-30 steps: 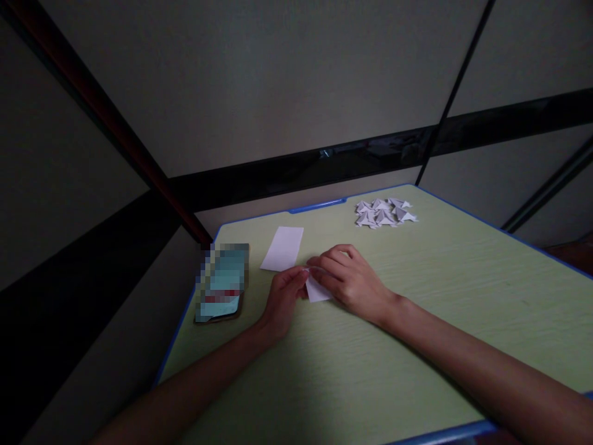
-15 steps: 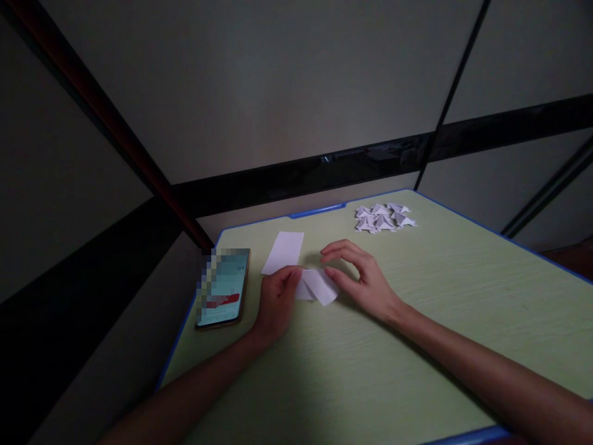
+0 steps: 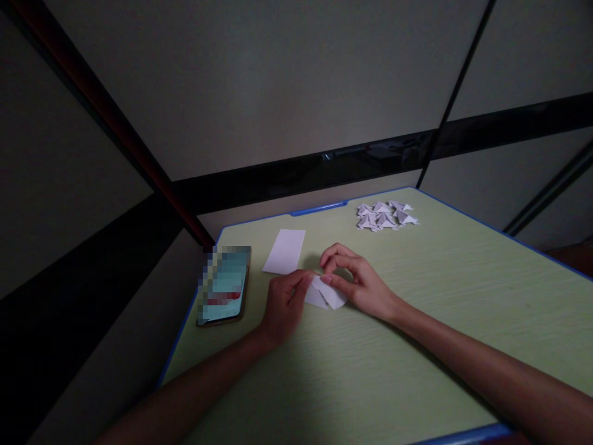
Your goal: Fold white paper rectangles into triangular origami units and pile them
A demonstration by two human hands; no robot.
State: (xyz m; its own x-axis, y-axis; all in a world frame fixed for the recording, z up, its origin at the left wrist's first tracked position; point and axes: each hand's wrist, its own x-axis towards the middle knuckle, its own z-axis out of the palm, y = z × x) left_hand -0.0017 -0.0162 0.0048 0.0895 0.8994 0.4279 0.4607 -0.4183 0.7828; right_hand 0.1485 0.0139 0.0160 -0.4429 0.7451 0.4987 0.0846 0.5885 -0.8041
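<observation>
A small white paper piece (image 3: pixel 328 295), partly folded into a point, lies on the green table (image 3: pixel 417 309) between my two hands. My left hand (image 3: pixel 283 306) pinches its left side with closed fingers. My right hand (image 3: pixel 359 281) curls over its upper right edge, thumb and forefinger pressed on the fold. A flat white paper slip (image 3: pixel 284 250) lies just beyond my left hand.
A phone (image 3: pixel 225 285) with a lit screen lies at the table's left edge. A heap of several folded white paper triangles (image 3: pixel 385 214) sits at the far edge. The table has a blue rim, with dark wall and bars behind it.
My right hand lifted off the paper with spread fingers, then came back down and closed on it. The paper went from flat to a pointed fold.
</observation>
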